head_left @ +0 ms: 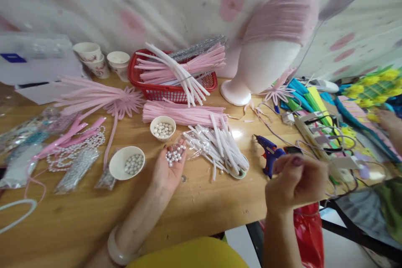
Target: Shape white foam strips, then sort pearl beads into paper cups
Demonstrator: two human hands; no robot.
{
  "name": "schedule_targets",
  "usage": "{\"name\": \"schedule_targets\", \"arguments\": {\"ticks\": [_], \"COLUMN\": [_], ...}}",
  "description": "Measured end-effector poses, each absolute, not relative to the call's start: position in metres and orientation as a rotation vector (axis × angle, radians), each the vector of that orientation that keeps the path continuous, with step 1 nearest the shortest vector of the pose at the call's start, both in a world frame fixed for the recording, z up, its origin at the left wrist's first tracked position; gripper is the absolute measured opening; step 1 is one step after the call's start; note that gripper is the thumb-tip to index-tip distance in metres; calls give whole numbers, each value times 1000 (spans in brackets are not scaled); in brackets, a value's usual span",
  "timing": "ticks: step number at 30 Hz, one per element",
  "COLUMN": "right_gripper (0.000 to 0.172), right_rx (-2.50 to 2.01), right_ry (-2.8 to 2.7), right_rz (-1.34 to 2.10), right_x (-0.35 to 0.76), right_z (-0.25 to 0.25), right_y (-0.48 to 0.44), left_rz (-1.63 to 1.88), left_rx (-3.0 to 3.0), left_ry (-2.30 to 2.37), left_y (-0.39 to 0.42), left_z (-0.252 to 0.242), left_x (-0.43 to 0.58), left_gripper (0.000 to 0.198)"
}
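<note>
My left hand (169, 165) lies palm up, cupped around a small heap of pearl beads (174, 154). Just behind its fingertips stands a white paper cup (163, 134) of pearl beads; to its left is a white bowl (121, 171) with greyer beads. My right hand (295, 180) is closed in a fist, raised in front of the table and slightly blurred; whatever its fingers may hold is hidden. Partly behind that fist is a blue hot glue gun (268, 150). White pipe cleaners (221, 144) lie in a loose pile between my hands.
Behind are a red basket (172, 94) of pipe cleaners, pink bundles (185, 112) and a foam head (264, 67) with a pink cap. Bead bags (77, 171) lie left; paper cups (89, 56) stand at back. Power strips (314, 138) and cords cross the right, near another person's hand (391, 123).
</note>
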State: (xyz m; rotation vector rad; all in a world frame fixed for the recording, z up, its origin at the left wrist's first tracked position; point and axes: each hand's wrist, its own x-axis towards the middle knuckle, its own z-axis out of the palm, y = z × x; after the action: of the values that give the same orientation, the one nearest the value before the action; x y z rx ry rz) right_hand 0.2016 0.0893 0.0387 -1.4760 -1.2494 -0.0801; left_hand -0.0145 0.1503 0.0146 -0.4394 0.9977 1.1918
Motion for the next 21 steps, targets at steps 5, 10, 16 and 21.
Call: {"name": "schedule_targets", "arguments": {"ticks": [5,10,16,21], "right_gripper": [10,14,25,29], "right_rx": [-1734,-1921,-1869,-1642], "right_ry": [-1619,-1509,-1153,-850], "right_rz": [345,563,904,1361], "right_x": [192,181,179,143], "right_z": [2,-16,-4,8], "right_y": [38,44,44,59], "left_rz": [1171,1160,1135,1129], "left_rx": [-425,-429,-429,-427], "left_ry": [978,930,869,821], "left_y": [147,142,140,139], "left_z": [12,8,5,5], "left_x": [-16,-19,-21,-21], "left_gripper": [39,36,35,35]}}
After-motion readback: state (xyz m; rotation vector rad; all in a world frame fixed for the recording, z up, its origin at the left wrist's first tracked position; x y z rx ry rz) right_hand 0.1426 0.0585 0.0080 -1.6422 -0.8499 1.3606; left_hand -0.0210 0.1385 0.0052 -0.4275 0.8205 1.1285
